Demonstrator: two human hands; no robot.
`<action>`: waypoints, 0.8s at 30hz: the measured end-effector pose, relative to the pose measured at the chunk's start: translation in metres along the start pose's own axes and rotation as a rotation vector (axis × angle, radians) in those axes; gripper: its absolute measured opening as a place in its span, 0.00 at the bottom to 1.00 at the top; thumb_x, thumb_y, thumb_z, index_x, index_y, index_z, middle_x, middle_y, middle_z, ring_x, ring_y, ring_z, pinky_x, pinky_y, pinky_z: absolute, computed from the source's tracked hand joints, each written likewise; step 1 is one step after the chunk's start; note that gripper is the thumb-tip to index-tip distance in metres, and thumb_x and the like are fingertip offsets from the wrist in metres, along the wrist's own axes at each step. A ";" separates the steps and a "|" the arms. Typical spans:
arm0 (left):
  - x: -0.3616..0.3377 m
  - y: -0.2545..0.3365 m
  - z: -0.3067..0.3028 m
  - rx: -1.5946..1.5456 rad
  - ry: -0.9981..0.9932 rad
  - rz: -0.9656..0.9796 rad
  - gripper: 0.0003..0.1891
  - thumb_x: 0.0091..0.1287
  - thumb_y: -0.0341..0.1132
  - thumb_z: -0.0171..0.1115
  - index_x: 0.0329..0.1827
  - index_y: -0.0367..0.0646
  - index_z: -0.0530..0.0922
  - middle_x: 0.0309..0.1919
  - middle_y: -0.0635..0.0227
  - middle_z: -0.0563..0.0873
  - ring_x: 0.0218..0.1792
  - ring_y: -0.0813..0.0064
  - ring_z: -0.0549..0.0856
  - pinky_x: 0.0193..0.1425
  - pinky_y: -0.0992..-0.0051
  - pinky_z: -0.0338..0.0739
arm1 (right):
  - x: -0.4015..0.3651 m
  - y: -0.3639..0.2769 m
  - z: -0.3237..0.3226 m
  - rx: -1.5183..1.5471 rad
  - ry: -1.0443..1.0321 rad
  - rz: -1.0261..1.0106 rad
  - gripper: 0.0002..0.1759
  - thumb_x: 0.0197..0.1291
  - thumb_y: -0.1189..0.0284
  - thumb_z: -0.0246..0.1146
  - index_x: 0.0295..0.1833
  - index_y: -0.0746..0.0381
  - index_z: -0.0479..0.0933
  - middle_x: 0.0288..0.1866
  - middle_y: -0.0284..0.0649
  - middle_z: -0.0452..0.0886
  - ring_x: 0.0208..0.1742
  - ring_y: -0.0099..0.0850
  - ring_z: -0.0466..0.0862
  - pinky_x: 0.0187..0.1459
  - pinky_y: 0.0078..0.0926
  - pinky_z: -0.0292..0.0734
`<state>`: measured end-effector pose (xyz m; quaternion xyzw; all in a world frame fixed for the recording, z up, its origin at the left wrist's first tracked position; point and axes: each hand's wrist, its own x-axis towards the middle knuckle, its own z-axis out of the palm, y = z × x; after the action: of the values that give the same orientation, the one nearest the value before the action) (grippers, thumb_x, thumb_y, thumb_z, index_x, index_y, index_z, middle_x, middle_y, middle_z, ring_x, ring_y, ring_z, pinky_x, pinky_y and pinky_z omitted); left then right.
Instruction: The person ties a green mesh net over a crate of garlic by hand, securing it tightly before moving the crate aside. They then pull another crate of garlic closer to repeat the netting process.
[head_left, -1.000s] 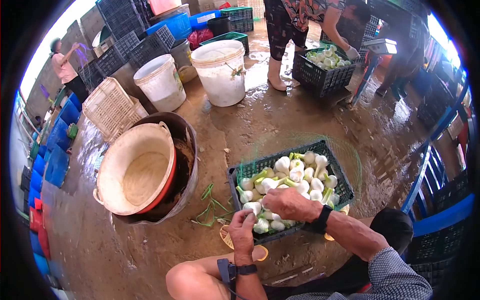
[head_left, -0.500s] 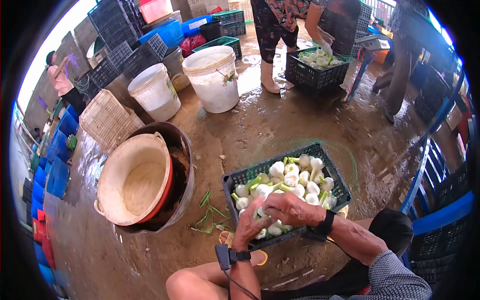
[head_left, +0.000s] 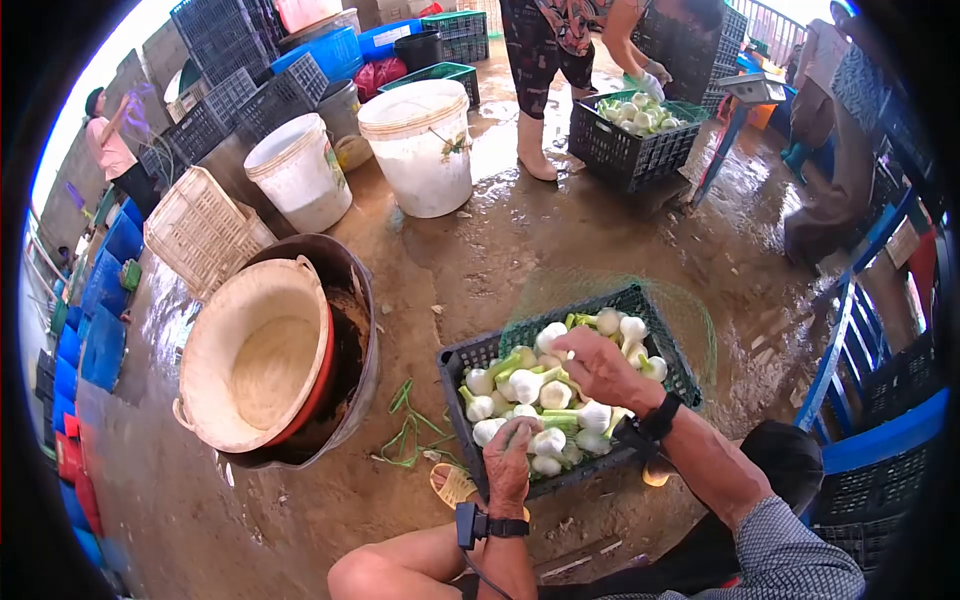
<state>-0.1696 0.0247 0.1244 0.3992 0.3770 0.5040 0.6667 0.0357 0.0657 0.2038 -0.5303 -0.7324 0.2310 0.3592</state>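
Observation:
A black plastic crate (head_left: 470,352) full of white garlic bulbs (head_left: 556,395) with short green stems stands on the ground in front of me. My right hand (head_left: 608,372) is over the middle of the crate, fingers bent down and closed among the bulbs; what they hold, if anything, is hidden. At the near left edge, my left hand (head_left: 507,465) has its fingers curled together beside the nearest bulbs, and I cannot make out anything in them. Green netting (head_left: 690,325) spreads over the crate's far side.
Left of the crate, a pale basin (head_left: 225,330) sits in a larger dark tub (head_left: 365,395). Green string (head_left: 405,440) lies between them. White buckets (head_left: 420,150) stand farther back. Another person's gloved hand (head_left: 650,85) touches garlic in a second crate (head_left: 620,150). Blue metal framing (head_left: 835,345) is at right.
My hands, close together over the near side of the crate before, have parted. The right moved up and farther over the bulbs; the left dropped slightly toward me. People at right shifted.

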 end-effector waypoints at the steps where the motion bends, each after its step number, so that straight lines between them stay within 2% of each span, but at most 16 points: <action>1: 0.000 0.002 0.002 -0.004 -0.003 -0.002 0.08 0.72 0.31 0.57 0.43 0.37 0.83 0.37 0.71 0.86 0.42 0.80 0.80 0.52 0.78 0.72 | 0.001 0.003 -0.001 -0.158 0.020 -0.088 0.18 0.58 0.78 0.59 0.55 0.60 0.75 0.52 0.46 0.79 0.47 0.44 0.81 0.48 0.39 0.78; 4: 0.002 0.003 0.003 0.022 -0.005 -0.004 0.08 0.71 0.30 0.57 0.40 0.36 0.82 0.37 0.68 0.86 0.44 0.76 0.81 0.57 0.75 0.71 | 0.002 -0.009 0.010 -0.279 -0.031 -0.060 0.22 0.55 0.80 0.59 0.58 0.57 0.74 0.59 0.49 0.74 0.51 0.48 0.79 0.52 0.43 0.77; 5: 0.002 0.000 0.001 0.007 0.006 -0.041 0.08 0.70 0.30 0.57 0.40 0.35 0.82 0.37 0.68 0.85 0.43 0.76 0.81 0.56 0.75 0.71 | 0.008 -0.010 0.015 -0.307 0.028 -0.190 0.17 0.55 0.81 0.59 0.51 0.58 0.75 0.58 0.50 0.73 0.51 0.47 0.78 0.48 0.44 0.77; 6: 0.001 0.001 0.001 -0.006 0.018 -0.081 0.08 0.70 0.30 0.57 0.40 0.35 0.82 0.36 0.67 0.85 0.42 0.76 0.81 0.56 0.75 0.71 | 0.012 -0.006 0.019 -0.303 0.024 -0.187 0.17 0.55 0.81 0.59 0.51 0.58 0.75 0.58 0.50 0.73 0.51 0.47 0.78 0.48 0.44 0.77; 8: 0.000 0.006 0.001 -0.019 0.008 -0.091 0.08 0.71 0.30 0.57 0.40 0.35 0.82 0.35 0.67 0.85 0.41 0.76 0.81 0.55 0.75 0.71 | 0.018 0.008 0.029 -0.452 -0.220 -0.266 0.11 0.53 0.81 0.60 0.44 0.59 0.75 0.57 0.49 0.73 0.48 0.46 0.78 0.44 0.45 0.76; 9: 0.000 0.010 0.001 -0.039 -0.006 -0.091 0.08 0.71 0.31 0.57 0.40 0.35 0.82 0.34 0.67 0.85 0.40 0.76 0.81 0.54 0.75 0.71 | 0.018 0.019 0.035 -0.479 -0.239 -0.274 0.07 0.55 0.80 0.60 0.39 0.60 0.74 0.53 0.49 0.76 0.43 0.47 0.77 0.40 0.46 0.74; 10: 0.000 0.012 0.002 -0.039 -0.006 -0.088 0.08 0.71 0.31 0.57 0.40 0.35 0.82 0.34 0.67 0.85 0.40 0.76 0.81 0.54 0.75 0.71 | 0.020 0.029 0.037 -0.480 -0.237 -0.277 0.07 0.55 0.80 0.60 0.39 0.60 0.74 0.53 0.49 0.76 0.43 0.47 0.77 0.40 0.46 0.74; 12: 0.000 0.011 0.002 -0.083 0.029 -0.129 0.08 0.71 0.31 0.58 0.40 0.34 0.81 0.32 0.68 0.84 0.39 0.76 0.80 0.52 0.75 0.71 | 0.021 0.043 0.036 -0.244 -0.305 -0.108 0.04 0.58 0.79 0.59 0.39 0.60 0.75 0.44 0.48 0.78 0.40 0.48 0.78 0.40 0.45 0.74; 13: -0.001 0.009 0.001 -0.088 0.038 -0.131 0.08 0.71 0.31 0.58 0.40 0.34 0.81 0.32 0.68 0.84 0.39 0.76 0.80 0.52 0.75 0.71 | 0.018 0.045 0.036 0.064 -0.103 -0.104 0.04 0.61 0.77 0.58 0.41 0.60 0.75 0.37 0.48 0.78 0.38 0.50 0.79 0.39 0.45 0.74; 14: 0.000 0.006 -0.001 -0.085 0.020 -0.108 0.08 0.71 0.30 0.58 0.42 0.35 0.82 0.33 0.69 0.84 0.39 0.78 0.80 0.51 0.76 0.72 | 0.020 0.052 0.030 0.013 -0.076 -0.063 0.07 0.62 0.77 0.58 0.45 0.59 0.76 0.37 0.48 0.78 0.39 0.51 0.80 0.39 0.44 0.76; 16: 0.001 0.002 -0.002 -0.081 -0.001 -0.089 0.07 0.72 0.29 0.58 0.43 0.35 0.82 0.33 0.70 0.84 0.38 0.79 0.80 0.50 0.78 0.72 | 0.027 0.039 0.014 -0.116 0.229 -0.117 0.10 0.61 0.77 0.59 0.49 0.59 0.76 0.38 0.47 0.79 0.40 0.49 0.80 0.41 0.42 0.77; 17: 0.001 0.000 -0.002 -0.086 0.006 -0.091 0.07 0.72 0.29 0.58 0.43 0.35 0.82 0.33 0.70 0.83 0.38 0.79 0.80 0.50 0.78 0.72 | 0.027 0.026 -0.001 -0.263 0.152 0.010 0.14 0.59 0.78 0.60 0.51 0.59 0.75 0.43 0.46 0.78 0.45 0.47 0.79 0.46 0.41 0.76; 18: 0.001 0.000 -0.002 -0.091 0.014 -0.090 0.07 0.72 0.29 0.58 0.43 0.35 0.82 0.32 0.70 0.83 0.37 0.79 0.79 0.49 0.78 0.72 | 0.026 0.028 -0.003 -0.264 0.155 0.012 0.14 0.59 0.78 0.60 0.51 0.59 0.75 0.43 0.46 0.78 0.45 0.47 0.79 0.46 0.41 0.76; 20: 0.001 -0.001 -0.002 -0.099 0.021 -0.097 0.08 0.71 0.30 0.57 0.41 0.35 0.81 0.31 0.69 0.83 0.37 0.78 0.79 0.49 0.77 0.71 | 0.026 0.034 -0.006 -0.385 0.001 -0.204 0.18 0.55 0.79 0.61 0.53 0.57 0.75 0.49 0.46 0.76 0.50 0.47 0.78 0.51 0.41 0.74; 21: 0.002 -0.001 -0.001 -0.107 0.031 -0.105 0.08 0.71 0.31 0.57 0.39 0.34 0.81 0.31 0.68 0.82 0.36 0.77 0.79 0.48 0.76 0.71 | 0.024 0.030 -0.006 -0.451 -0.168 -0.185 0.23 0.51 0.79 0.63 0.55 0.55 0.74 0.57 0.47 0.73 0.57 0.48 0.75 0.57 0.42 0.72; 24: 0.001 0.003 0.000 -0.103 0.011 -0.096 0.09 0.71 0.31 0.57 0.38 0.35 0.81 0.30 0.69 0.82 0.35 0.78 0.79 0.46 0.77 0.71 | 0.023 0.013 0.002 -0.555 -0.136 -0.331 0.26 0.50 0.79 0.63 0.58 0.54 0.73 0.63 0.48 0.69 0.64 0.48 0.71 0.62 0.44 0.69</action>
<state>-0.1701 0.0261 0.1270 0.3431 0.3731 0.4924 0.7075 0.0373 0.0921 0.1998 -0.4651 -0.8659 -0.0037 0.1839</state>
